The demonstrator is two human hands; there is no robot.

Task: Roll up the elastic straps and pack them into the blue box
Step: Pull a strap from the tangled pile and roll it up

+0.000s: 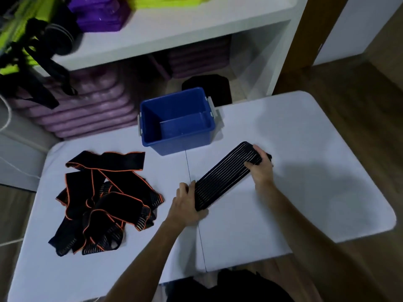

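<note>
no readable text, no labels, no brand marks, no numbers on anything in view

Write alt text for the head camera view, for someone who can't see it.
A person stretches a black ribbed elastic strap flat over a white table, left hand gripping its near end, right hand gripping its far end. An empty blue box stands behind it, and a heap of orange-edged black straps lies to the left.
</note>
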